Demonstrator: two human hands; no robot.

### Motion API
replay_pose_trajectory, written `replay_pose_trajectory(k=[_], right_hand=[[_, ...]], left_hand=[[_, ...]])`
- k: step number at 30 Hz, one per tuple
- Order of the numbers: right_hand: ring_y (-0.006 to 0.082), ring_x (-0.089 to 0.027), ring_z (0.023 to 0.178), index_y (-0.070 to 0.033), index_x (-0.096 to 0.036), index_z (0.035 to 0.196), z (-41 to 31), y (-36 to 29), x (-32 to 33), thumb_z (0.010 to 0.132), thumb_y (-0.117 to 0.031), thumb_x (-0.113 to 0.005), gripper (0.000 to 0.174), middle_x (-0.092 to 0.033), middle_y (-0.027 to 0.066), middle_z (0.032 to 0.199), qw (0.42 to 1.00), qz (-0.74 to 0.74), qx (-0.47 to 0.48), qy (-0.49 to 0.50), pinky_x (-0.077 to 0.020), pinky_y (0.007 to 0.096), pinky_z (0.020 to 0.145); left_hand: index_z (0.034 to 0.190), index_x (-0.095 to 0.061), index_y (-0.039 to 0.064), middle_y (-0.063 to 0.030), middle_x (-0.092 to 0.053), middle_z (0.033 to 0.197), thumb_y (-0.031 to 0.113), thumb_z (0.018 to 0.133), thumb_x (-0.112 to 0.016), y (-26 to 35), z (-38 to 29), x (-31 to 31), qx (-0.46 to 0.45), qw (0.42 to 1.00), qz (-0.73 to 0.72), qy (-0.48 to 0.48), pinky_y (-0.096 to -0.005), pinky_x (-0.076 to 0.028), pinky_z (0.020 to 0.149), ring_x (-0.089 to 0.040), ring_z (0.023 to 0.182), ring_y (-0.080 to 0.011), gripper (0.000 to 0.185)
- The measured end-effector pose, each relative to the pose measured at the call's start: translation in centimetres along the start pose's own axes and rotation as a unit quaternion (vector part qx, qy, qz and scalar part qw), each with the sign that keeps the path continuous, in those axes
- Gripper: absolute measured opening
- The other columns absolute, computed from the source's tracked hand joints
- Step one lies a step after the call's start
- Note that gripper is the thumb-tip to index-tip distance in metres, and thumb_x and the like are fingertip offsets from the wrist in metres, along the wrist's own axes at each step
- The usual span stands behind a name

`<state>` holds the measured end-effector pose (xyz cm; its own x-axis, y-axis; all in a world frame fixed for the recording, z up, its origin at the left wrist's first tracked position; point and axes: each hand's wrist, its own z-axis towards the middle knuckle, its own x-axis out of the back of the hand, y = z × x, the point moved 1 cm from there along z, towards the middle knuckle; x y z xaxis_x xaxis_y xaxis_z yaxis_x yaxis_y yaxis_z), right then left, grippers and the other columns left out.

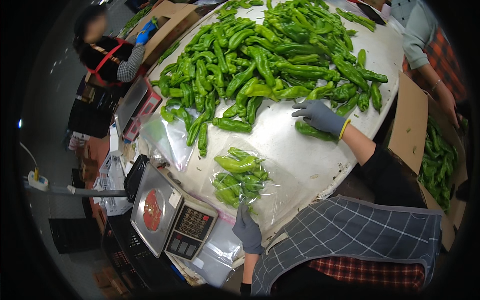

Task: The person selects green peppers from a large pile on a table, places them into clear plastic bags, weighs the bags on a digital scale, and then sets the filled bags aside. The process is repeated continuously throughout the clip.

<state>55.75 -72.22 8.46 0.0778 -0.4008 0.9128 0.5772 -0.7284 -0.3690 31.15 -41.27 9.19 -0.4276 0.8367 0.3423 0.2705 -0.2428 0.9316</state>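
Note:
My left hand (248, 231), in a grey glove, pinches the near edge of a clear plastic bag (275, 195) lying on the white table (277, 123). Several green peppers (238, 164) show in the bag. My right hand (320, 116), also gloved in grey with a yellow cuff, is low over the table at the near right edge of a large heap of long green peppers (262, 63). Its fingers are spread and point left; a single pepper (313, 131) lies beneath the palm, and whether the hand grips it is hidden.
A digital scale (174, 213) stands left of the bag, with empty clear bags (215, 247) beside it. More bags (168, 138) and a red scale (144, 108) sit farther left. A cardboard box (408, 123) of peppers stands right, near a co-worker's arm (437, 84). Another person (108, 56) works upper left.

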Motion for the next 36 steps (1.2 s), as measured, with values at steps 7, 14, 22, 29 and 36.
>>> replay_pose_trajectory(k=[7, 14, 22, 29, 36], right_hand=[[0.0309, -0.045, 0.121, -0.014, -0.051, 0.128, -7.7, -5.0, -3.0, 0.071, -0.05, -0.071, 0.07, -0.047, 0.0096, 0.134, 0.975, -0.078, -0.2, 0.065, -0.0348, 0.0441, 0.1], [0.028, -0.052, 0.112, -0.012, -0.06, 0.115, -12.5, -1.1, 0.3, 0.058, -0.023, -0.078, 0.06, -0.059, 0.0109, 0.116, 0.993, -0.005, -0.101, -0.053, -0.0354, 0.0388, 0.099], [0.0348, -0.052, 0.105, -0.007, -0.062, 0.105, -9.6, -5.9, 1.6, 0.07, -0.017, -0.078, 0.04, -0.057, 0.0153, 0.109, 0.972, 0.2, -0.117, 0.018, -0.0401, 0.0415, 0.091], [0.0281, -0.063, 0.072, -0.008, -0.061, 0.111, -6.7, -15.9, 2.5, 0.08, -0.048, -0.066, 0.051, -0.065, 0.016, 0.078, 0.862, 0.404, -0.017, -0.305, -0.0467, 0.0363, 0.07], [0.0368, -0.062, 0.088, -0.01, -0.053, 0.12, -0.2, -20.4, -8.5, 0.085, -0.041, -0.058, 0.048, -0.061, 0.0184, 0.109, 0.95, 0.308, 0.043, -0.03, -0.0489, 0.043, 0.078]], left_hand=[[0.117, -0.06, -0.003, -0.0042, -0.063, 0.076, 0.016, 0.095, -0.05, -0.2, 0.3, 0.2, -0.009, 1.0, 0.014, 0.006, -0.0226, -0.038, 0.048, -0.046, 0.051, -0.0044, 0.031], [0.117, -0.059, -0.005, -0.0066, -0.068, 0.091, 0.016, 0.095, -0.049, -0.6, 0.2, 0.3, 0.05, 0.999, 0.011, -0.014, -0.0217, -0.042, 0.054, -0.049, 0.057, -0.0062, 0.032], [0.12, -0.059, -0.001, -0.0055, -0.067, 0.095, 0.014, 0.095, -0.048, 0.1, 0.5, -0.2, -0.007, 1.0, 0.001, -0.009, -0.0211, -0.041, 0.055, -0.048, 0.059, -0.0051, 0.031], [0.127, -0.056, 0.005, 0.002, -0.061, 0.081, 0.014, 0.095, -0.049, 1.8, 1.1, -0.7, 0.013, 0.999, -0.045, -0.021, -0.0203, -0.033, 0.044, -0.038, 0.049, -0.0018, 0.033], [0.123, -0.058, 0.004, 0.0027, -0.048, 0.057, 0.013, 0.094, -0.05, 0.2, 0.1, -0.6, -0.014, 1.0, -0.003, -0.027, -0.0238, -0.035, 0.043, -0.04, 0.048, -0.0035, 0.032]])
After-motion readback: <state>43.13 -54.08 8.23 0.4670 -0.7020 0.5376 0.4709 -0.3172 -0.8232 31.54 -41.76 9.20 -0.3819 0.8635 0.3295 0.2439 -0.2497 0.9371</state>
